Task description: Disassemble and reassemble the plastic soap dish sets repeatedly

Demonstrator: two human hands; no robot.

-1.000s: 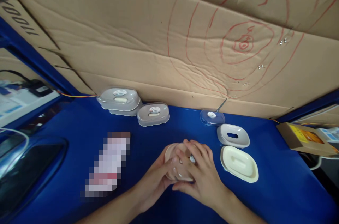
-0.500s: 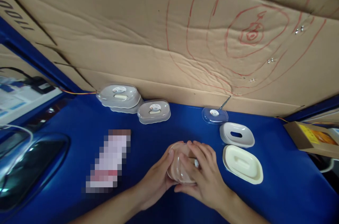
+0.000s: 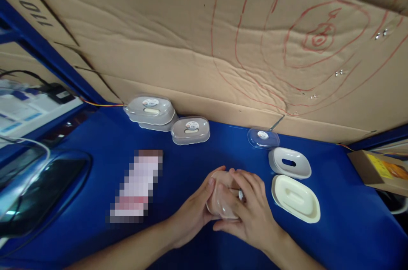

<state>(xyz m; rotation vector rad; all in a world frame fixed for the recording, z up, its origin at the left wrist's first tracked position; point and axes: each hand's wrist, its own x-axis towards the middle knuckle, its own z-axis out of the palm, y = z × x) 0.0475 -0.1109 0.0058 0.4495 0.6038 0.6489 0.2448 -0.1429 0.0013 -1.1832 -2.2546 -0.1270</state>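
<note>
Near the front middle of the blue table, both hands are closed around a clear plastic container [image 3: 228,210]. My left hand [image 3: 199,204] grips its left side, the thumb along the edge. Spread over its top and right side is my right hand [image 3: 253,208], partly covering a small white label. Right of the hands lie a cream oval dish [image 3: 296,200] and, behind it, a white oval piece [image 3: 301,167] with a slot. A clear lid [image 3: 256,138] with a round label rests farther back.
Labelled clear-covered containers stand at the back left, one stack [image 3: 151,110] and a single one [image 3: 191,129]. A blurred pinkish item [image 3: 137,185] lies left. A dark device [image 3: 41,193] with cables, a brown box [image 3: 382,172] and a cardboard wall [image 3: 159,27] border the table.
The view has shifted slightly, so the table items appear a little farther right. Both hands still grip the container, with only slight finger movement.
</note>
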